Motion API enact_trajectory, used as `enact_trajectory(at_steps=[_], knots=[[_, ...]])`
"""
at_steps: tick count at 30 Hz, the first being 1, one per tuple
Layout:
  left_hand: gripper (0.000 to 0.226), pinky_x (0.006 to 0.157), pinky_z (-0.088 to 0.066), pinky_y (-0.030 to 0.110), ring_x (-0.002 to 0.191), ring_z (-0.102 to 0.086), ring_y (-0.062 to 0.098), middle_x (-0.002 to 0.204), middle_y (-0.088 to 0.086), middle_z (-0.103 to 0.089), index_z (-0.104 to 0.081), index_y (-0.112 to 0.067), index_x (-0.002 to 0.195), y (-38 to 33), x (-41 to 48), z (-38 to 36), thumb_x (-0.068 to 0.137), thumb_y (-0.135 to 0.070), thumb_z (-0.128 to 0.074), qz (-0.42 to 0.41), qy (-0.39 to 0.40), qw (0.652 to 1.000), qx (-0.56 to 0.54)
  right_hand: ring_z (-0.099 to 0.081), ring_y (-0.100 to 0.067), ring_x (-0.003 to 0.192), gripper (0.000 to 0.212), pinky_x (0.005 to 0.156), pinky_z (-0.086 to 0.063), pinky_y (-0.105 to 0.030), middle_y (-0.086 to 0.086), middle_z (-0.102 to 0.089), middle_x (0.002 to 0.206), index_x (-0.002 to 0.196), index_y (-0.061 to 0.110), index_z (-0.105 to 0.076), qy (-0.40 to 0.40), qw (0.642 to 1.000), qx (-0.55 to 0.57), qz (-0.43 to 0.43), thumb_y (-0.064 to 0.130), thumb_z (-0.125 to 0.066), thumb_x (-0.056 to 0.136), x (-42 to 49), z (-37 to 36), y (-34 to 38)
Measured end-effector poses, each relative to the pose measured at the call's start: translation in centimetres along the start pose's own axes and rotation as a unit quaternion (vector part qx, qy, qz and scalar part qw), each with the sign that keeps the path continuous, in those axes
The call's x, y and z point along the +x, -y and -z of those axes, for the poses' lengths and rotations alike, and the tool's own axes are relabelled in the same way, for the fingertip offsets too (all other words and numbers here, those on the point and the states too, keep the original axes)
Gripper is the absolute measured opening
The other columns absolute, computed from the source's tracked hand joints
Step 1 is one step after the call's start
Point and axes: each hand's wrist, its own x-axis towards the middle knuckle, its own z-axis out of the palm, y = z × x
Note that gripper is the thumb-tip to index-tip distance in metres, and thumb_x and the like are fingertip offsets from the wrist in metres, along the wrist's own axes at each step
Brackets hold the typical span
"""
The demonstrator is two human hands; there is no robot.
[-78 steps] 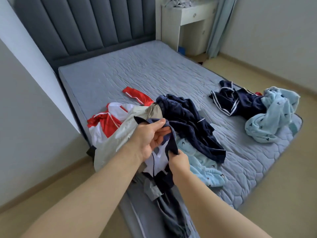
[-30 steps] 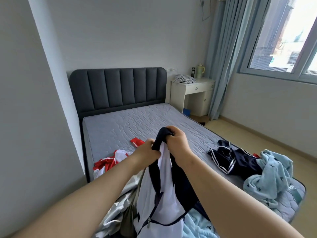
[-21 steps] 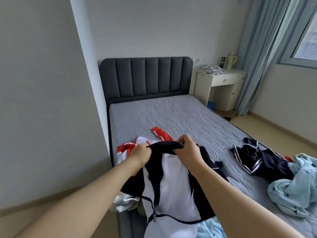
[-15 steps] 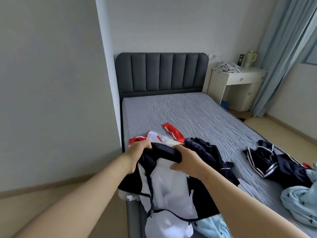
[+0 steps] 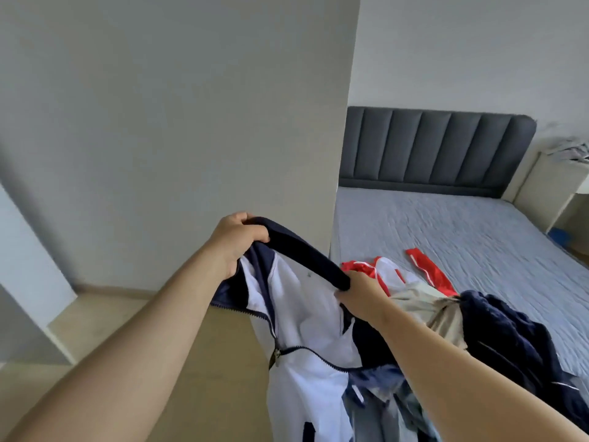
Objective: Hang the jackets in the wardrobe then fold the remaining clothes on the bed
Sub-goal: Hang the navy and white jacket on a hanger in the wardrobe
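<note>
Head view: left hand (image 5: 237, 242) and right hand (image 5: 357, 291) each grip the navy collar (image 5: 306, 253) of a white-and-navy jacket (image 5: 306, 330), held up beside the bed (image 5: 446, 224); judging by this, nothing is hung yet, and a heap of clothes (image 5: 497, 327) lies unfolded there

Am looking at big grey wall (image 5: 175, 122), its corner jutting beside bed (image 5: 462, 231). Dark padded headboard (image 5: 436, 148) standing against pale far wall (image 5: 446, 49), white nightstand (image 5: 554, 193) sitting right of it. Beige floor (image 5: 197, 362) stretching under me. Soft even light filling room.
</note>
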Motion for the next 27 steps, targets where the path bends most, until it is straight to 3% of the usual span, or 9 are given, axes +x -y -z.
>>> enact_trajectory(at_steps=[2,7,9,12,17,22,27], knots=[[0.019,0.065,-0.045,0.029,0.068,-0.054,0.021,0.074,0.008,-0.058,-0.058,-0.009,0.082,0.8,-0.4,5.2,0.074,0.009,-0.059,-0.019,-0.019,0.999,0.038,-0.057,-0.028,0.087,0.02,0.07,-0.041,-0.028,-0.009,-0.059,0.088,0.107,0.006,-0.058,-0.001,0.999,0.026,0.019,0.01,-0.046,0.091,0.7,-1.9,4.6],[0.023,0.072,-0.043,0.03,0.079,-0.058,0.024,0.085,0.007,-0.064,-0.061,-0.013,0.092,3.8,-1.5,17.4,0.075,0.003,-0.062,-0.014,-0.038,0.985,0.165,-0.045,-0.016,0.06,0.013,0.05,-0.033,-0.027,0.0,-0.049,0.069,0.089,0.011,-0.048,-0.001,0.992,0.109,0.062,0.015,-0.037,0.095,1.4,-6.9,15.4],[0.014,0.074,-0.045,0.032,0.082,-0.061,0.025,0.085,0.005,-0.066,-0.061,-0.018,0.086,5.2,-2.2,21.6,0.078,-0.006,-0.062,-0.006,-0.098,0.976,0.194,-0.043,-0.015,0.057,0.016,0.048,-0.032,-0.025,0.0,-0.048,0.068,0.086,0.009,-0.05,0.012,0.985,0.155,0.08,0.015,-0.038,0.094,1.3,-9.3,19.8],[0.012,0.071,-0.045,0.03,0.074,-0.058,0.018,0.077,-0.005,-0.062,-0.055,-0.029,0.077,6.9,-3.6,27.1,0.085,-0.02,-0.057,-0.004,-0.257,0.945,0.202,-0.042,-0.016,0.058,0.019,0.049,-0.031,-0.026,0.0,-0.049,0.067,0.083,0.009,-0.054,0.031,0.974,0.192,0.12,0.02,-0.043,0.093,0.9,-12.3,26.6],[0.01,0.07,-0.037,0.027,0.072,-0.052,0.02,0.07,-0.008,-0.053,-0.055,-0.023,0.087,9.6,-6.2,35.4,0.094,-0.027,-0.048,0.03,-0.432,0.894,0.114,-0.039,-0.016,0.055,0.023,0.048,-0.029,-0.027,0.0,-0.045,0.061,0.072,0.014,-0.048,0.062,0.957,0.203,0.199,0.026,-0.051,0.092,-0.2,-16.7,37.2],[0.012,0.075,-0.041,0.032,0.077,-0.052,0.024,0.073,0.001,-0.053,-0.057,-0.016,0.092,12.5,-8.5,42.9,0.095,-0.022,-0.047,0.123,-0.496,0.859,-0.025,-0.036,-0.016,0.056,0.026,0.049,-0.027,-0.026,0.001,-0.041,0.06,0.069,0.013,-0.045,0.144,0.923,0.262,0.24,0.022,-0.051,0.092,-1.1,-21.9,45.9],[0.024,0.061,-0.039,0.029,0.065,-0.048,0.021,0.07,0.004,-0.052,-0.053,-0.015,0.071,15.7,-10.5,48.8,0.093,-0.008,-0.049,0.122,-0.589,0.793,-0.101,-0.042,-0.016,0.058,0.013,0.054,-0.034,-0.026,0.0,-0.048,0.064,0.083,0.01,-0.054,0.227,0.893,0.268,0.282,0.02,-0.052,0.091,-1.2,-27.3,53.0]])
